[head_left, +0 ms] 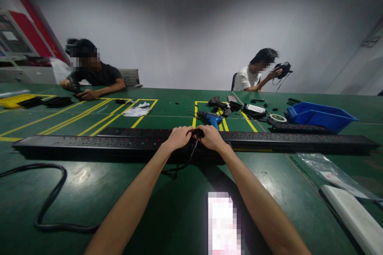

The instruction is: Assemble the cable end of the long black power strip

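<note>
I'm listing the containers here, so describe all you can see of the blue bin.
The blue bin is open-topped, looks like plastic and has sloping walls. It sits upright on the green table at the right, just behind a short black strip; whether they touch is unclear. Nobody touches it.

Dim, uneven light over my table (119,203)

Soft brightness spreads across the wall (185,36), dark towards its top; glare patches whiten the green surface either side of my arms (140,191), shadow lies between, the wide view bows, and square blocks mask the glowing screen (223,223).
</note>
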Demonstrator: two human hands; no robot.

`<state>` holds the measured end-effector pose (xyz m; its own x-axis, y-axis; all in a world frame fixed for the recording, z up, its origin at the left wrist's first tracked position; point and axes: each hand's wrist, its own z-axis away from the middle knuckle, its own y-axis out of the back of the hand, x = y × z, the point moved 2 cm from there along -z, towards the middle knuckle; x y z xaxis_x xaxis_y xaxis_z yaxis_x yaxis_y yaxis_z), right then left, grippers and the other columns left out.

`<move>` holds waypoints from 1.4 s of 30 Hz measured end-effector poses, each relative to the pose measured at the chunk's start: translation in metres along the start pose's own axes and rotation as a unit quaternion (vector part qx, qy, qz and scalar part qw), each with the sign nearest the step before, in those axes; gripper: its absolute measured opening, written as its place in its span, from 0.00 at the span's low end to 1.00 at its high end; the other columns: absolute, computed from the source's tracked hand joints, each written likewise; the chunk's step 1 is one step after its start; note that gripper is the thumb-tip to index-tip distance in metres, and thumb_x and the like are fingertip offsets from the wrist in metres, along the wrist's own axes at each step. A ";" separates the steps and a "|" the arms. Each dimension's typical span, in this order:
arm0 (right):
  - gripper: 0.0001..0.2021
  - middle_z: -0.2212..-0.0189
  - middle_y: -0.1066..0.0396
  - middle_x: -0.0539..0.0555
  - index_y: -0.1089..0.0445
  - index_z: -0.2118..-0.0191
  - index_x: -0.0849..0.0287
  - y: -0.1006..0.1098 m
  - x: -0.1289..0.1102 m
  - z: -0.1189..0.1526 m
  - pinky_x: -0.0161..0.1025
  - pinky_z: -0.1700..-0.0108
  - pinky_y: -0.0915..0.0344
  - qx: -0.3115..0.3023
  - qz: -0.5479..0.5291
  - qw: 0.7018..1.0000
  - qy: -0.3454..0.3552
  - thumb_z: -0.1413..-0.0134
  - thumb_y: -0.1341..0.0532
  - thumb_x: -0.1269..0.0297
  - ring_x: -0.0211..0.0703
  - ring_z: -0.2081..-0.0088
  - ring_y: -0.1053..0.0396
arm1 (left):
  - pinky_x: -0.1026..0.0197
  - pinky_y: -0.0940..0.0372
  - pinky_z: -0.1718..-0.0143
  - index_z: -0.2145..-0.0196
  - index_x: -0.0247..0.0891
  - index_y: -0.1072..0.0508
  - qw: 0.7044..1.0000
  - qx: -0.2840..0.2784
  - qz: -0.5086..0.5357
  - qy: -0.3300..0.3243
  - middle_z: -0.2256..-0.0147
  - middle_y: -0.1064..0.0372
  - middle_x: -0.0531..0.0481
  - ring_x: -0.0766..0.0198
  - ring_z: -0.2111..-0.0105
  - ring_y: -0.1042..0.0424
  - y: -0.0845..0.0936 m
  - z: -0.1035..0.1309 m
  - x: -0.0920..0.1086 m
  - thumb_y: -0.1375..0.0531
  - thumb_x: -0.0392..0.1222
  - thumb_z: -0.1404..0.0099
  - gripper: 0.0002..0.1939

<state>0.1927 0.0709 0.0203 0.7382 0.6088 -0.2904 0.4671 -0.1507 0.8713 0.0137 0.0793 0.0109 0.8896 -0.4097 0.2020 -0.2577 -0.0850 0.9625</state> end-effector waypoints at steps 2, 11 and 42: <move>0.18 0.58 0.24 0.56 0.27 0.50 0.58 0.000 0.005 0.000 0.40 0.52 0.37 -0.001 -0.059 0.998 -0.002 0.49 0.39 0.68 0.48 0.56 0.29 | 0.53 0.40 0.46 0.45 0.49 0.30 1.000 0.005 0.000 -0.005 0.50 0.27 0.48 0.56 0.49 0.29 0.000 0.000 0.000 0.53 0.46 0.28 0.18; 0.16 0.58 0.23 0.54 0.22 0.57 0.57 0.003 0.012 -0.004 0.40 0.51 0.35 0.000 -0.220 0.975 -0.038 0.39 0.43 0.53 0.47 0.55 0.27 | 0.52 0.40 0.46 0.45 0.49 0.31 1.000 0.010 -0.005 -0.011 0.50 0.27 0.46 0.54 0.50 0.29 0.000 0.002 -0.001 0.53 0.47 0.28 0.19; 0.19 0.64 0.25 0.65 0.28 0.61 0.61 0.003 -0.020 -0.016 0.42 0.61 0.38 -0.039 0.186 0.981 -0.025 0.42 0.42 0.47 0.54 0.62 0.28 | 0.50 0.39 0.50 0.47 0.48 0.30 1.000 -0.003 -0.006 -0.010 0.52 0.26 0.46 0.51 0.51 0.29 0.005 0.004 0.003 0.53 0.38 0.32 0.20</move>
<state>0.1720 0.0706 0.0350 0.8743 0.4839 0.0369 0.1232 -0.2950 0.9475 0.0137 0.0742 0.0161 0.8853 -0.4260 0.1865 -0.2442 -0.0846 0.9660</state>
